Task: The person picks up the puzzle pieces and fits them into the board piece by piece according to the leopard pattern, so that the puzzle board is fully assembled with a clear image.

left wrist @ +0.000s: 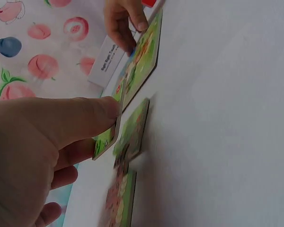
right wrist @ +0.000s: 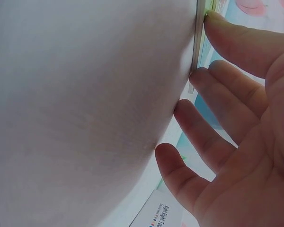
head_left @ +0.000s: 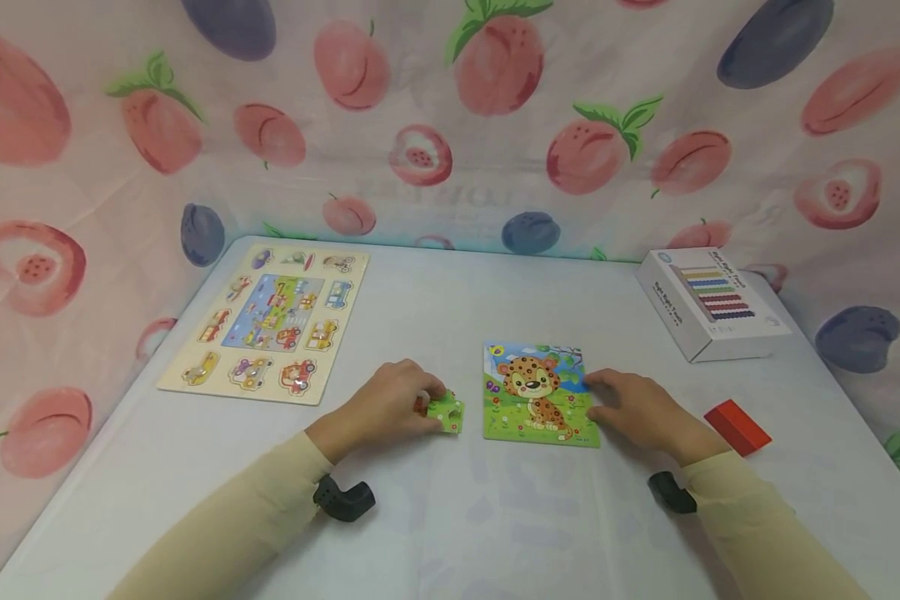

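Left hand (head_left: 386, 410): thumb and fingers pinch a green puzzle piece (left wrist: 109, 135), tilted and raised off the table (head_left: 427, 533). Just beside it, low at the table surface, I note a second green piece (left wrist: 138, 122) and a brown spotted piece (left wrist: 117, 201); whether these two touch each other I cannot tell.

Right hand (head_left: 637, 410): fingers spread apart and loosely bent, gripping nothing. The thumb tip meets the right edge of the leopard picture (head_left: 543, 400); the lower fingertips are down at the table surface.

The leopard picture lies flat in front of the person, between the two hands. It shows a spotted cub on grass under blue sky.

Surroundings: a vehicle puzzle board (head_left: 330, 287) lies at the far left of the table. A white box (head_left: 735, 337) printed with coloured rods stands at the far right, and a red block (head_left: 738, 427) rests near the right wrist. Both sleeves are cream, with a black fitting at each wrist. A fruit-patterned cloth (head_left: 495, 150) hangs behind.
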{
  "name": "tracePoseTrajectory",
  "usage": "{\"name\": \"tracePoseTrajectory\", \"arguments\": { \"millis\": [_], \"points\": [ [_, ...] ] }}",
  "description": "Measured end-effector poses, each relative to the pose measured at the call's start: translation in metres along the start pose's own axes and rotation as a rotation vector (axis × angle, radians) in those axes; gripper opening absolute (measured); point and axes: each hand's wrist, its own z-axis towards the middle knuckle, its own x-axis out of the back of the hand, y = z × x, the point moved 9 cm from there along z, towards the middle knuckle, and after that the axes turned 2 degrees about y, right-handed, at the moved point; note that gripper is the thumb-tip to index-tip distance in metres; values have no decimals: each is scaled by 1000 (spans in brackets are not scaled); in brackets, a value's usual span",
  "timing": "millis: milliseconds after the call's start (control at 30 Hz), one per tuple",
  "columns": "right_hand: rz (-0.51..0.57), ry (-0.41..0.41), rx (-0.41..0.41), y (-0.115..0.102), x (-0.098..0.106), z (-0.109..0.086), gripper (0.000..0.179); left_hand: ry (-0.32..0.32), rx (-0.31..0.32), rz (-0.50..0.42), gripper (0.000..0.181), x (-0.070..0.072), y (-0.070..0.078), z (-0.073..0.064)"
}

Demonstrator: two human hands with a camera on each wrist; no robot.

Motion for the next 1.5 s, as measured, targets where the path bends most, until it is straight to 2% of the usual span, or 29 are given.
{"name": "tracePoseTrajectory", "arguments": {
  "millis": [267,500,800,1133,1500],
  "points": [
    [-4,-3,-5,1,-1,0,54,15,-58,5,37,-8,15,9],
    [-4,3,5,0,0,-1,55,-37,-52,10,38,-21,25,19],
    [-17,-9,-19,1,-1,-1,55,-51,-91,35,38,-32,40,29],
    [2,-5,-6,1,-2,0,55,-59,-92,94,40,-45,48,38],
    [5,0,7,-2,-1,-1,54,-20,-92,103,38,-46,51,42]
  ]
}}
